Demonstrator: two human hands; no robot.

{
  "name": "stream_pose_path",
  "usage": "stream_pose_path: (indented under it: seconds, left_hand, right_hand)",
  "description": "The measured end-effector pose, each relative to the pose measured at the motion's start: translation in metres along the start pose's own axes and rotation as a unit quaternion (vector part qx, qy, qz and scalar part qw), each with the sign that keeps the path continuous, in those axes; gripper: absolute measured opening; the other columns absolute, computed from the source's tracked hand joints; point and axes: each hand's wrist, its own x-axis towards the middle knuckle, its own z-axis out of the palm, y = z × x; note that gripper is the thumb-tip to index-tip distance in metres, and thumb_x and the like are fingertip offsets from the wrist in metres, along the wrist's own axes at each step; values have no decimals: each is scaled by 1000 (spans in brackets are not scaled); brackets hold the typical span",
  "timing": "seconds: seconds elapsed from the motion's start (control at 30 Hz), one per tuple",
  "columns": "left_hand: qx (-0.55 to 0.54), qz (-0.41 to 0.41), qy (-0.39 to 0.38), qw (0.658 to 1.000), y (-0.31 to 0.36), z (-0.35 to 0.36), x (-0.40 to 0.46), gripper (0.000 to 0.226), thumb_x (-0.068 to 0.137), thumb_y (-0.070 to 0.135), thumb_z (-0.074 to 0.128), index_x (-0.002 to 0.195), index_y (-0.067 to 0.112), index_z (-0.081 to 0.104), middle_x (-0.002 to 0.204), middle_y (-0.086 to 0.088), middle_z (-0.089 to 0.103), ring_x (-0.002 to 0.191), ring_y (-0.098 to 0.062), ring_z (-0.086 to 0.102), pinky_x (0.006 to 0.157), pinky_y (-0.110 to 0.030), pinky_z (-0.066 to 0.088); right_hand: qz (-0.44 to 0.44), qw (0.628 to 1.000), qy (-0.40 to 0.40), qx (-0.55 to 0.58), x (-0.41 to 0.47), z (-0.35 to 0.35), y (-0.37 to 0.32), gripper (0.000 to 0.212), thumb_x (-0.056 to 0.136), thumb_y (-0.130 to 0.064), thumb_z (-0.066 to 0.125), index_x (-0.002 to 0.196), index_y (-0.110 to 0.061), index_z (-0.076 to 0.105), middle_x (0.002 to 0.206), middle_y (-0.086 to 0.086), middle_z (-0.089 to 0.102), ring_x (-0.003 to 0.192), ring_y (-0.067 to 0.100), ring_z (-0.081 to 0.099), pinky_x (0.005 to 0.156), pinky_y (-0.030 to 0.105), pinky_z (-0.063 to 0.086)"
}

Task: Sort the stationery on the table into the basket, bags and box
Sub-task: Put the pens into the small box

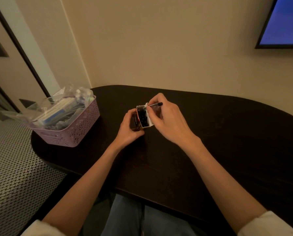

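— What do we have in our hands?

— Our right hand (166, 116) pinches one pen (154, 105) between thumb and fingertips, its tip pointing down into the open top of the box (144, 116). Our left hand (131, 126) curls round that one small box from the left side and holds it upright on the table (210, 142).

— How full is the box?

— We see a cluster of dark pen ends inside, too small and dim for us to count.

— And further out?

— One lilac pierced basket (77, 128) stands well apart at the table's left end. It holds clear plastic bags (60, 103) stuffed with stationery; we cannot tell how many bags. On the wall at upper right we see one screen (283, 23) glowing blue.
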Motion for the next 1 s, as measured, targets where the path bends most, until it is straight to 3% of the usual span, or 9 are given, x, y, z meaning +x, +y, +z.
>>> stream_pose_path:
  seconds: [0.17,0.27,0.37,0.6,0.73,0.87,1.0]
  left_hand:
    - [11,12,-4,1000,1,3,0,75,64,22,73,130,34,39,130,5,46,123,-6,44,104,-29,36]
    - [20,19,-10,1000,-1,4,-1,75,66,23,74,133,28,39,132,4,45,124,-7,43,103,-26,35]
    - [18,18,-9,1000,-1,3,0,77,67,22,74,135,24,39,132,3,45,125,-8,43,105,-29,37]
    - [14,12,-16,1000,1,2,1,77,66,21,74,133,28,38,132,4,44,124,-5,42,104,-30,38]
    - [9,7,-13,1000,-1,0,2,76,66,22,74,133,30,37,132,3,44,126,-10,42,106,-33,37]
    - [8,4,-16,1000,0,1,2,77,66,23,74,132,31,37,132,3,44,126,-10,42,103,-27,35]
    - [6,7,-19,1000,2,3,2,76,66,22,73,133,30,37,132,2,43,124,-7,42,99,-19,34]
  right_hand:
    - [-25,997,37,-60,8,10,8,18,91,-25,61,106,-15,65,102,-2,60,93,5,54,78,21,46]
    - [-13,993,36,-107,11,18,13,22,89,-26,64,108,-16,68,106,-1,55,99,4,42,78,20,41]
    - [6,990,66,-121,11,25,17,21,86,-24,67,106,-16,69,110,0,47,98,2,32,77,17,35]
    - [-33,990,98,-92,11,21,16,11,87,-16,65,96,-14,61,99,-2,55,95,2,39,69,11,35]
    - [-72,994,28,-77,7,11,13,21,93,-11,56,113,-10,61,110,3,59,103,8,49,86,18,41]
    - [-83,996,-13,-41,2,5,10,28,95,-9,51,122,-6,57,122,2,46,105,3,48,91,16,45]
    - [-99,993,47,-39,3,8,13,18,90,-8,60,108,-8,62,106,2,56,93,4,53,83,20,49]
